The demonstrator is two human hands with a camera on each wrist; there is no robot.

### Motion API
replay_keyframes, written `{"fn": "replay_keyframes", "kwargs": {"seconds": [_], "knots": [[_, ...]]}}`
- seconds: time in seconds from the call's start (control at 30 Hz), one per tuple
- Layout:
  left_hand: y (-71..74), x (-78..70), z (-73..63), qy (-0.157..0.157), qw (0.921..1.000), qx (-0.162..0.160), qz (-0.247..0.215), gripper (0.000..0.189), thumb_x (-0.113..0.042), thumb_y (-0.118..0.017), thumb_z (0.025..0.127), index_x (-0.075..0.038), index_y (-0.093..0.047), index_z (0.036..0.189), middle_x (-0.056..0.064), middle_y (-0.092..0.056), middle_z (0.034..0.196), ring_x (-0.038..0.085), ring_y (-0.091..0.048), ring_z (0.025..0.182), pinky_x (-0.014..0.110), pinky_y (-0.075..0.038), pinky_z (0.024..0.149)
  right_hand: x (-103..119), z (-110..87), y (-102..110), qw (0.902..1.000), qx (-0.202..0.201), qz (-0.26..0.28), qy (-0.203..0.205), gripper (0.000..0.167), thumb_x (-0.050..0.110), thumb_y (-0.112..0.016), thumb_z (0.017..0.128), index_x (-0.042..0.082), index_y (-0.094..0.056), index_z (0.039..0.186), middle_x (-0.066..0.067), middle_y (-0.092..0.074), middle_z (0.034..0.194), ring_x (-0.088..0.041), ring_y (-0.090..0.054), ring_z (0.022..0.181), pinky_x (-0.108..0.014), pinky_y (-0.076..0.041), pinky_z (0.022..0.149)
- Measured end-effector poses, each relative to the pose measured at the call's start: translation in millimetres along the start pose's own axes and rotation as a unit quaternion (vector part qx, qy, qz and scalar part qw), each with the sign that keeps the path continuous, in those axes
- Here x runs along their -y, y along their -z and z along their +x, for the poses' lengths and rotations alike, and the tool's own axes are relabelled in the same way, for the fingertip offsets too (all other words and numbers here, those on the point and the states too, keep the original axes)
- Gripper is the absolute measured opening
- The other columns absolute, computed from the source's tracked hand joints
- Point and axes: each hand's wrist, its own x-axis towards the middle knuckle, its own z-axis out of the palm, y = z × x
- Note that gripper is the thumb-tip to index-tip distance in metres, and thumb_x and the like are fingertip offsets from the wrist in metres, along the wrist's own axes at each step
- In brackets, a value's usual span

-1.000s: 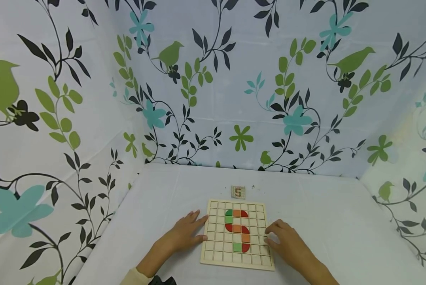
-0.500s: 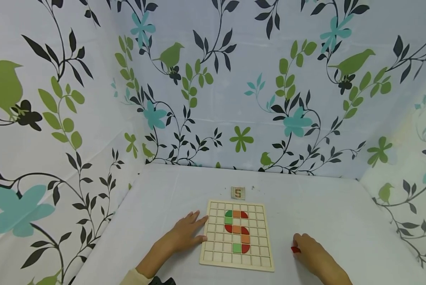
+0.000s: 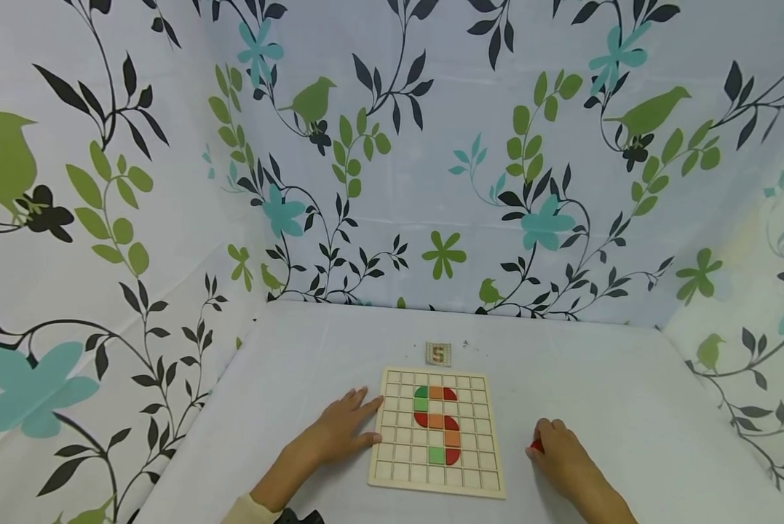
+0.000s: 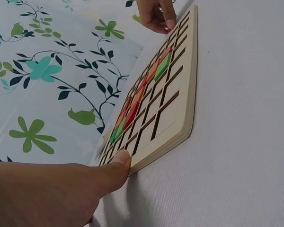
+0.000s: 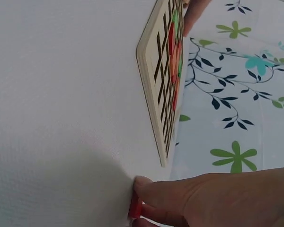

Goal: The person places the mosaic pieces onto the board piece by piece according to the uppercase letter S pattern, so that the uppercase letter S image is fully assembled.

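A square wooden grid board (image 3: 398, 484) lies on the white table, with red, orange and green tiles set in its squares in an S-like shape. At its left edge rests my left hand (image 3: 339, 431), fingers spread; in the left wrist view the thumb touches the board's rim. To the right of the board, apart from it, my right hand (image 3: 565, 460) pinches a red tile (image 5: 136, 204) between thumb and fingers, low over the table. Most of that tile is hidden by the fingers in the head view.
A small pattern card (image 3: 438, 354) marked with an S-like figure lies behind the board. The white tabletop (image 3: 627, 393) runs back to a cloth (image 3: 392, 182) printed with leaves and birds, which hangs at the back and both sides.
My right hand has moved from the board's right edge out to the right, a red tile showing in its fingers, then slightly back left. The left hand has stayed put.
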Motion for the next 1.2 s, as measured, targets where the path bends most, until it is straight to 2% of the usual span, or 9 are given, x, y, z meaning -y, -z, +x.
{"fn": "replay_keyframes", "kwargs": {"seconds": [0.07,0.13,0.27,0.5,0.87,1.2], "knots": [[0.0,-0.3,-0.2,-0.001,1.0,-0.001,0.002,0.075,-0.056,-0.065,0.101,-0.021,-0.042,0.163,0.02,-0.03,0.171,0.046,-0.025,0.159,0.068,-0.028,0.123,2,0.9,-1,0.9999,-0.007,0.002,0.013,0.024,0.005,-0.08,0.092,0.001,-0.062,0.108,-0.009,-0.06,0.098,-0.021,-0.059,0.088,-0.041,-0.058,0.079],[0.0,-0.5,-0.3,-0.001,1.0,-0.003,0.001,0.075,-0.055,-0.065,0.101,-0.02,-0.043,0.163,0.021,-0.03,0.171,0.046,-0.025,0.159,0.068,-0.028,0.123,4,1.8,-2,0.9995,-0.014,0.005,0.027,0.028,-0.001,-0.078,0.09,0.0,-0.063,0.114,-0.01,-0.062,0.103,-0.022,-0.061,0.094,-0.043,-0.058,0.083],[-0.5,-0.5,-0.5,0.001,1.0,-0.001,-0.002,0.075,-0.055,-0.065,0.101,-0.02,-0.043,0.163,0.02,-0.03,0.171,0.046,-0.025,0.159,0.068,-0.028,0.124,5,4.6,-6,0.9988,-0.028,0.011,0.038,0.034,-0.006,-0.077,0.088,0.0,-0.064,0.119,-0.01,-0.065,0.107,-0.024,-0.062,0.098,-0.044,-0.057,0.086],[-1.0,-0.2,-0.3,0.001,1.0,-0.002,0.0,0.075,-0.055,-0.066,0.1,-0.019,-0.044,0.162,0.021,-0.031,0.171,0.046,-0.026,0.158,0.067,-0.028,0.124,6,7.0,-11,0.997,-0.045,0.014,0.061,0.022,-0.007,-0.076,0.09,0.002,-0.069,0.108,-0.005,-0.063,0.101,-0.02,-0.06,0.094,-0.04,-0.057,0.083],[-1.4,1.1,0.0,-0.001,1.0,-0.006,0.001,0.075,-0.055,-0.066,0.1,-0.02,-0.044,0.162,0.021,-0.032,0.17,0.046,-0.026,0.158,0.068,-0.028,0.124,16,12.7,-17,0.9936,-0.083,-0.035,0.069,0.014,-0.003,-0.077,0.089,0.0,-0.072,0.102,-0.003,-0.06,0.091,-0.017,-0.055,0.083,-0.038,-0.056,0.075],[0.9,-0.4,-2.0,-0.007,0.9999,-0.008,-0.003,0.074,-0.055,-0.065,0.101,-0.02,-0.043,0.163,0.022,-0.031,0.17,0.047,-0.026,0.158,0.069,-0.028,0.123,26,31.4,-20,0.9949,-0.079,-0.001,0.062,0.019,-0.001,-0.077,0.088,-0.003,-0.071,0.107,-0.008,-0.063,0.096,-0.018,-0.057,0.085,-0.036,-0.055,0.074]]}}
